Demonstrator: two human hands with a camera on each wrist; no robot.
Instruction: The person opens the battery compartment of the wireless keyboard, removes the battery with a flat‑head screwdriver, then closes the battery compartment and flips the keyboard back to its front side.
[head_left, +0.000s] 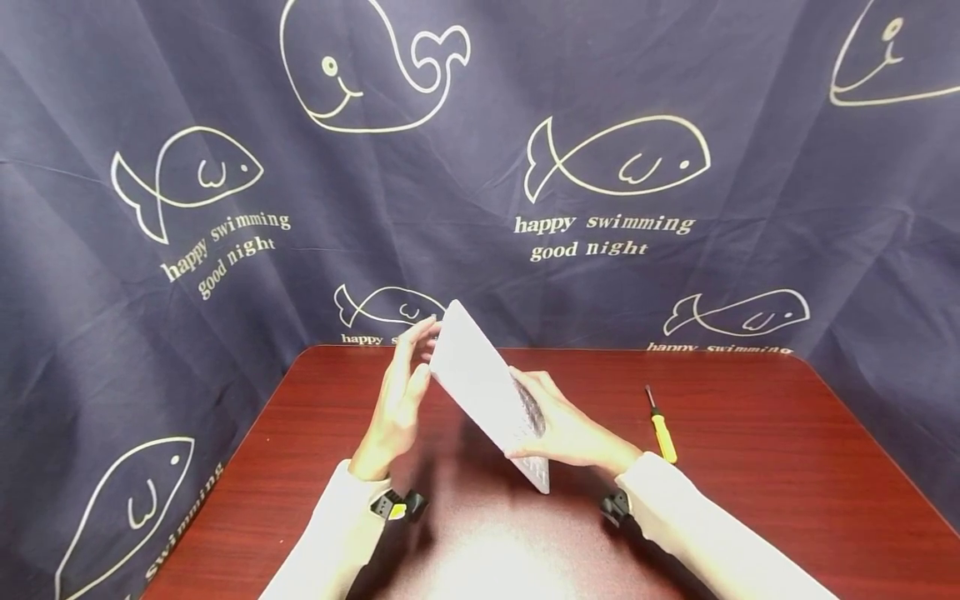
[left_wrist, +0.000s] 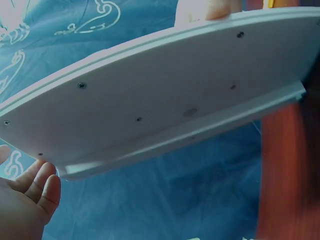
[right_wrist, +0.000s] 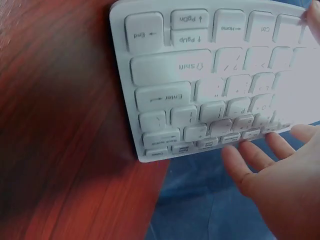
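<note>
A white keyboard (head_left: 474, 371) is held tilted above the table, its keys toward the right hand in the right wrist view. The right hand (head_left: 567, 427) grips it across its width, thumb at one long edge and fingers at the other. At the raised far end is the left hand (head_left: 396, 404), its fingers fairly straight and fingertips touching near a corner, the thumb apart. Several small screws (left_wrist: 82, 86) dot the underside in the left wrist view. The part of the keys under the right hand is hidden in the head view.
A screwdriver (head_left: 661, 429) with a yellow handle lies on the red-brown table (head_left: 757, 467), to the right of the right hand. Dark blue curtains (head_left: 480, 192) with white fish drawings hang behind and beside the table. Each wrist wears a small black camera.
</note>
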